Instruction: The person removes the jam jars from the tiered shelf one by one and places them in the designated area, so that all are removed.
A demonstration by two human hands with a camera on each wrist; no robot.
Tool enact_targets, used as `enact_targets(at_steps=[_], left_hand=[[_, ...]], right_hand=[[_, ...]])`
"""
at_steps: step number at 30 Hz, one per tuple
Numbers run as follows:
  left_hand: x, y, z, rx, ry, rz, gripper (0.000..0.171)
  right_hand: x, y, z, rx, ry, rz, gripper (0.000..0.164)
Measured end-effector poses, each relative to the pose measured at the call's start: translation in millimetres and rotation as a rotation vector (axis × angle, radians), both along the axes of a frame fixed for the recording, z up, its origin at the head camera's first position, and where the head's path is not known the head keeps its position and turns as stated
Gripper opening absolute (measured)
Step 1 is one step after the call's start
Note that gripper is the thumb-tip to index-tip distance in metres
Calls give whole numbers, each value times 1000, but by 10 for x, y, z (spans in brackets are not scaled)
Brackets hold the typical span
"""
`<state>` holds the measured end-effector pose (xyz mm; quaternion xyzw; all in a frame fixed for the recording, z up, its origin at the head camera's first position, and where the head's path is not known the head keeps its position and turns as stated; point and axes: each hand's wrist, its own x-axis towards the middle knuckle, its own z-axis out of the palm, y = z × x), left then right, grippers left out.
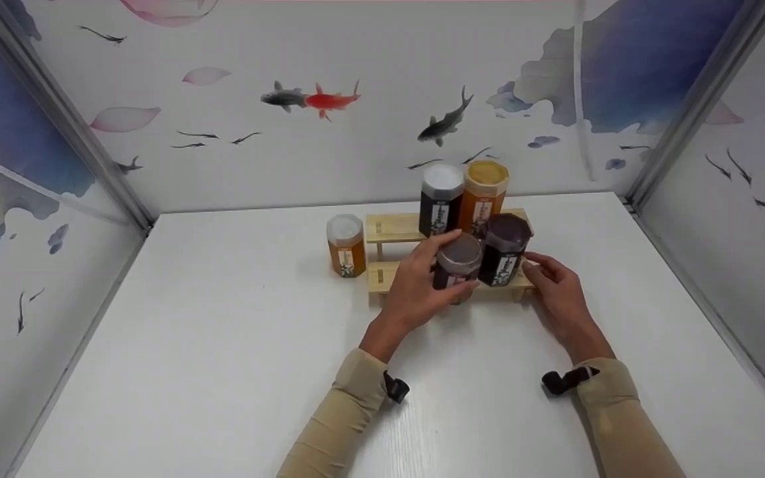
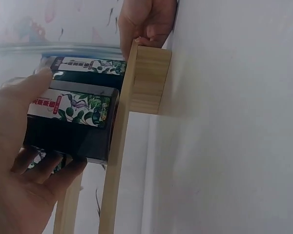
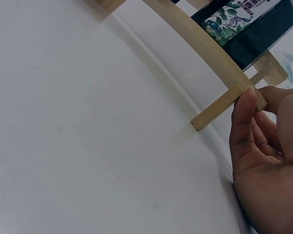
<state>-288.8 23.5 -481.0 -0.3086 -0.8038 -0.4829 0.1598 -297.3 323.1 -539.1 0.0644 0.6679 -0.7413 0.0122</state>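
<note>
Pale wood makes up the two-step rack (image 1: 392,228) standing on the white bench (image 1: 236,345), toward its back edge. The left hand (image 1: 416,289) holds a brown-lidded dark jar (image 1: 460,252), thumb on one side and fingers curled round the other; in the left wrist view the jar's base is at the front board of the lower step (image 1: 381,276). Just beside it, to the right on that same step, stands a purple-lidded dark jar (image 1: 506,249) with a white label of green leaves. The right hand (image 1: 558,295) pinches the right end of the lower step between thumb and fingers, with a small wooden leg right by the fingertips. On the upper step, side by side, are a white-lidded dark jar (image 1: 441,199) and a yellow-lidded amber jar (image 1: 485,196). Another amber jar (image 1: 346,249), its lid whitish, stands upright on the bench just left of the rack. Both forearms wear tan sleeves (image 1: 336,418), and behind the bench rises a white panel (image 1: 369,153) painted with fish.
</note>
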Motion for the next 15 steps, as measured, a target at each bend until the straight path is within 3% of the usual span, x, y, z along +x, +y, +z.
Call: enact_targets(at_steps=[4, 8, 15], left_hand=[[-8, -74, 40, -15, 23, 41, 78], [-45, -201, 126, -13, 59, 106, 74], [-129, -553, 325, 104, 75, 229, 74]], right_hand=[[-1, 6, -5, 42, -13, 1, 55], [4, 6, -7, -4, -27, 3, 55], [16, -1, 1, -40, -7, 2, 53]])
